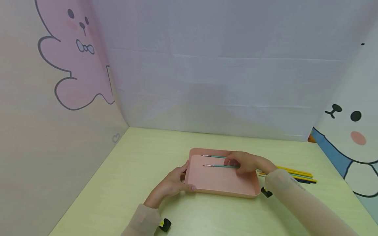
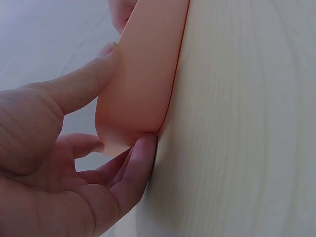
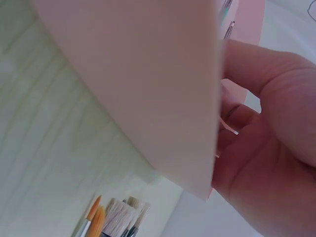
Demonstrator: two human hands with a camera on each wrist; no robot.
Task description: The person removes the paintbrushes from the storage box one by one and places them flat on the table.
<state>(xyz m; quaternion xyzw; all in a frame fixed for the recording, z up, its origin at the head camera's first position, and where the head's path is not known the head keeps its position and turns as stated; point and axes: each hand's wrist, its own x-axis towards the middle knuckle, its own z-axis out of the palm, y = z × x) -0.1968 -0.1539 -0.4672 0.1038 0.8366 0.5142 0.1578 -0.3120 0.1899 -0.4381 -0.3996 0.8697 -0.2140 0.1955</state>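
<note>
A shallow pink tray lies on the table, two thin teal-handled paintbrushes inside it. My left hand grips the tray's left end; in the left wrist view the thumb lies along the tray's wall and the fingers curl at its lower edge. Inside the tray, my right hand pinches the nearer paintbrush by its handle end. The farther paintbrush lies just behind it, its right end hidden by the hand. In the right wrist view the tray wall partly covers the right fingers.
To the tray's right, several more brushes with yellow and dark handles lie on the table, partly behind the right forearm. Their bristles show in the right wrist view. Printed cloth walls enclose the table's back and sides.
</note>
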